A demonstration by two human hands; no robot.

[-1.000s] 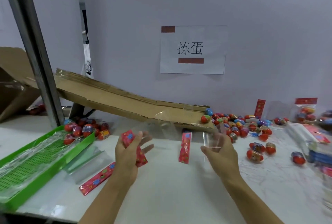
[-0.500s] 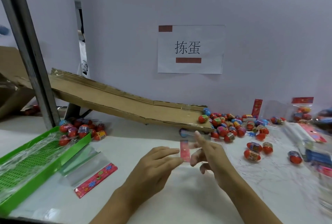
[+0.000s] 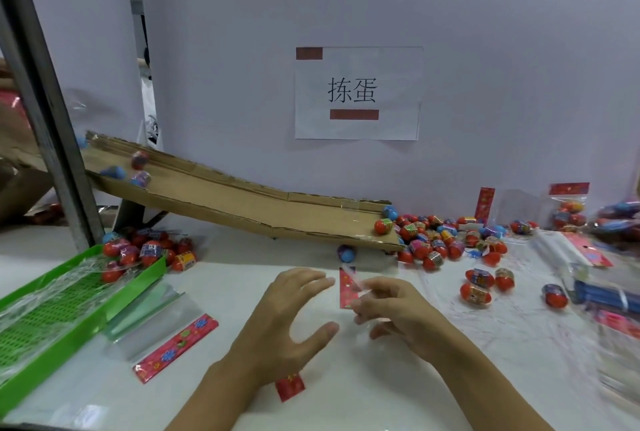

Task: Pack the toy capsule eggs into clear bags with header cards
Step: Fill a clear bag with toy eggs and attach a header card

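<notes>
A white tabletop carries everything. A long cardboard ramp slopes down from the left to the right along the wall, with a few blurred eggs on its upper end. At its foot lies the main heap of capsule eggs, mostly red with printed bands, some blue; loose ones spread to the right, and a second cluster sits beside a green mesh tray on the left. An empty clear bag with a red header card lies flat just beside the tray. Filled bags stand at far right.

The right hand pinches a clear bag with its red header card above the tabletop centre. The left hand is spread open, holding nothing, fingertips near that card. A small red card lies under the left wrist.
</notes>
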